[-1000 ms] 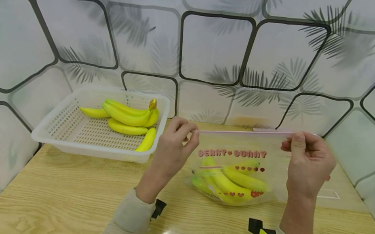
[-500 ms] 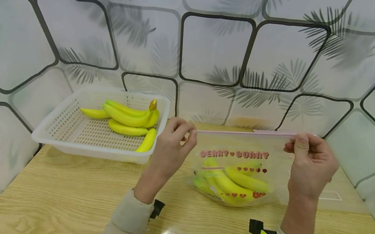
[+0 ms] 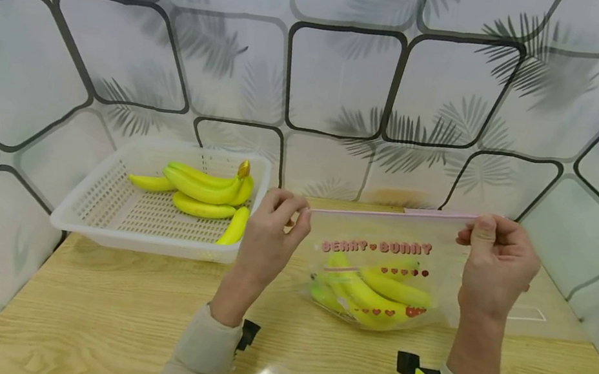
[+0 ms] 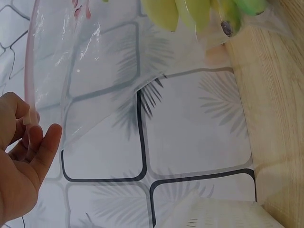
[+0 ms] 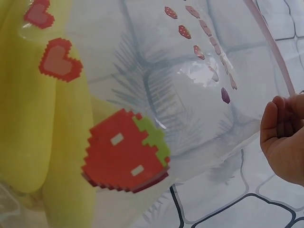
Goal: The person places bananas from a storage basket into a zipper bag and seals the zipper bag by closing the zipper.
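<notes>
A clear zip bag (image 3: pixel 375 226) printed with "BERRY BUNNY" and red hearts hangs upright between my hands, its pink top edge drawn taut. Several yellow bananas (image 3: pixel 377 291) lie in its lower part, close over the table. My left hand (image 3: pixel 272 232) pinches the left end of the pink edge; my right hand (image 3: pixel 500 266) pinches the right end between thumb and curled fingers. In the left wrist view, thumb and fingertips (image 4: pixel 53 135) meet at the bag's corner. A strawberry print (image 5: pixel 128 152) on the bag fills much of the right wrist view.
A white plastic basket (image 3: pixel 143 243) stands at the back left, holding a bunch of bananas (image 3: pixel 202 186) and loose ones. Behind my right hand, another flat clear sheet or bag (image 3: pixel 560 323) lies on the wooden table (image 3: pixel 110 307). A patterned wall (image 3: pixel 339 82) closes off the back.
My left hand has shifted slightly left and my right hand slightly right, both still pinching the bag's edge. The bag and its bananas have moved a little to the right.
</notes>
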The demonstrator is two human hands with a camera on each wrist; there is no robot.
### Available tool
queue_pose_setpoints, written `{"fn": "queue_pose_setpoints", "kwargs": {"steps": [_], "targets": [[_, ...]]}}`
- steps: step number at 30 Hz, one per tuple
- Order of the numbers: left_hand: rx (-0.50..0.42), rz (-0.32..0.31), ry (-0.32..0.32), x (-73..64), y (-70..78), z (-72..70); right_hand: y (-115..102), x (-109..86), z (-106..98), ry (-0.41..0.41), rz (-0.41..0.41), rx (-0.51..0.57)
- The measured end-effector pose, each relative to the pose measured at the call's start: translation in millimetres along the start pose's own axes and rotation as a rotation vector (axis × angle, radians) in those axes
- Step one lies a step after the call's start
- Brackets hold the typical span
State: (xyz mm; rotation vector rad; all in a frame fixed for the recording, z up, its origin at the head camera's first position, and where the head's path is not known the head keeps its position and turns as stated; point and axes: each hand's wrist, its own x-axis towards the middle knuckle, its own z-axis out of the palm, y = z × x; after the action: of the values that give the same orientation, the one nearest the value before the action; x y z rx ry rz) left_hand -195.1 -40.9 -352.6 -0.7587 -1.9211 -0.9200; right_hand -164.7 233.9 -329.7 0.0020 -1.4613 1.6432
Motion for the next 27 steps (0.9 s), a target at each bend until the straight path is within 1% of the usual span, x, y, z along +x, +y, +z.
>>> {"fn": "queue_pose_setpoints", "kwargs": {"steps": [3,8,9,15,16,20,22,24,27], "targets": [[-0.001,-0.007,0.003,-0.2,-1.3,-1.5,-1,-0.1,0,0.010,0.004,-0.006],[-0.002,-0.029,0.019,-0.8,-5.2,-5.9,0,1.2,-2,0.030,0.004,0.070],[-0.001,-0.030,0.021,-0.9,-6.0,-6.9,0,1.5,-2,0.031,0.003,0.071],[0.006,-0.044,0.014,-1.2,-7.5,-10.3,-1,1.8,-3,0.010,0.004,-0.037],[0.009,-0.048,0.014,-1.2,-7.7,-10.8,-1,1.7,-2,0.005,0.005,-0.027],[0.025,-0.057,0.015,-1.8,-8.9,-13.4,0,2.8,-4,-0.034,0.018,0.138],[0.028,-0.069,0.011,-2.3,-9.0,-14.5,0,4.3,-6,-0.066,0.027,0.194],[0.022,-0.096,-0.004,-3.2,-8.6,-14.5,0,5.8,-9,-0.104,0.040,0.159],[-0.005,-0.168,-0.050,-5.9,-7.5,-12.1,1,8.4,-16,-0.162,0.081,0.053]]}}
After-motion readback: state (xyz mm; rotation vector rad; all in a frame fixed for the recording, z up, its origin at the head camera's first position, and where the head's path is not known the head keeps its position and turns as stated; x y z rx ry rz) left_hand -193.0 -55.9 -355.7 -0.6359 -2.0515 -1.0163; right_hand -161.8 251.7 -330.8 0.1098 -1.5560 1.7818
